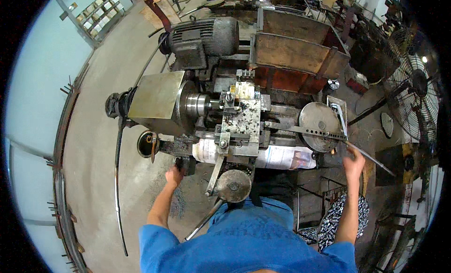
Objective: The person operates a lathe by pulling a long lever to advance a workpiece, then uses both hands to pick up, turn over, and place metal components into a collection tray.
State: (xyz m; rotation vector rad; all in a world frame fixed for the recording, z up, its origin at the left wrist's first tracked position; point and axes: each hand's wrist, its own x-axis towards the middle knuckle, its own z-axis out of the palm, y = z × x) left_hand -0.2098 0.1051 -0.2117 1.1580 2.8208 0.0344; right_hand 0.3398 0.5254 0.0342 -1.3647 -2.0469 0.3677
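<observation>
A lathe-like metalworking machine stands before me, with a round steel chuck at its left. To the chuck's right, the tool carriage is strewn with dark chips. My left hand is closed round a small dark knob or handle below the machine's front edge; the fingers partly hide it. On the right, my right hand has its fingers curled at a long metal lever. That lever meets a flat bar with a row of holes, lying across a large round plate.
A smaller disc with a handle sits close to my body. Low on the right is a basket of small metal parts. A motor and rusty bin stand behind, a fan far right. A dark pot holds a brush.
</observation>
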